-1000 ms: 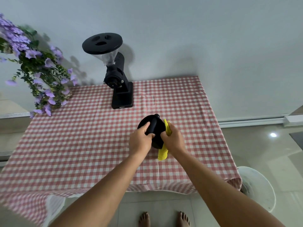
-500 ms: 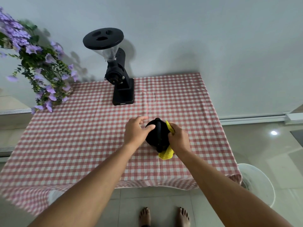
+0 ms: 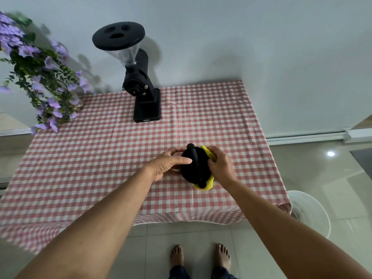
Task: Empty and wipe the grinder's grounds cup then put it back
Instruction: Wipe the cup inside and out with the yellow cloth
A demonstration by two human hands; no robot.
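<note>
The black grounds cup (image 3: pixel 194 168) is tipped on its side just above the checked tablecloth (image 3: pixel 100 158), its handle bar facing me. My left hand (image 3: pixel 168 165) grips its left side, thumb on the dark surface. My right hand (image 3: pixel 220 165) presses a yellow cloth (image 3: pixel 206 185) against the cup's right side; the cloth shows above and below the cup. The black grinder (image 3: pixel 145 93) with its clear hopper stands at the back of the table, its base platform bare.
A bunch of purple flowers (image 3: pixel 38 77) hangs over the table's back left corner. A white round bin (image 3: pixel 311 213) stands on the floor beside the table's right front corner. My bare feet are on the tiles below the table edge.
Both hands have carried the cup and cloth a little farther from me over the table. The cup has turned, and my left hand has shifted its hold on it.
</note>
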